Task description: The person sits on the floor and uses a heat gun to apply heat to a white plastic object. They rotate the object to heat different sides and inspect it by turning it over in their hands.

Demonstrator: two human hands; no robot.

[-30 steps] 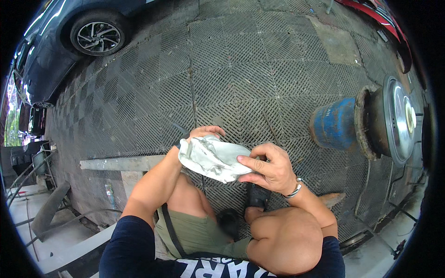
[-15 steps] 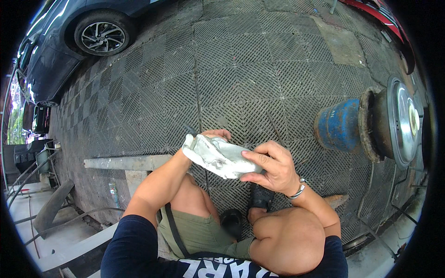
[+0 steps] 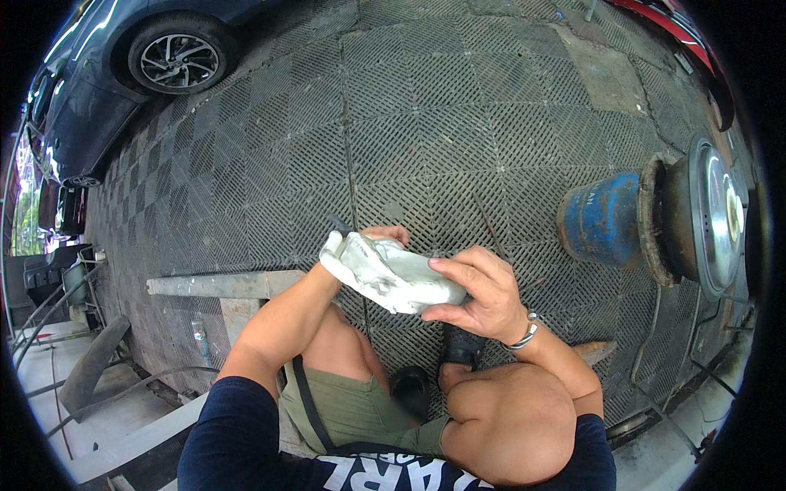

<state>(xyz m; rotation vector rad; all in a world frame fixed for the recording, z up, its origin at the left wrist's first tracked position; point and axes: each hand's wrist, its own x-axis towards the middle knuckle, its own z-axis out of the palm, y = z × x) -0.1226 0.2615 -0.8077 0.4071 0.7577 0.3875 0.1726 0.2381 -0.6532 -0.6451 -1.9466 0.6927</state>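
Both our hands grip one thing: a crumpled white cloth (image 3: 391,277) held in the air above our knees. Right hand (image 3: 479,295) clamps the cloth's near end, thumb under, fingers (image 3: 458,266) curled over the top; a silver bracelet (image 3: 522,334) sits on that wrist. Left hand (image 3: 378,237) is mostly hidden behind the cloth's far end, only fingertips show over it, closed on the fabric. We cannot tell whether anything is wrapped inside the cloth.

Below the hands: bare knees, olive shorts (image 3: 348,405), dark shoes (image 3: 463,345) on the grated floor (image 3: 426,131). We sit low, navy sleeves at the frame's bottom edge.

Right of us, well apart, a blue drum (image 3: 600,219) lies on its side against a car wheel (image 3: 704,214) with a shiny hubcap. Left of us, a grey metal bar (image 3: 221,284) lies flat. Far upper left, a dark car (image 3: 123,57) with an alloy wheel.
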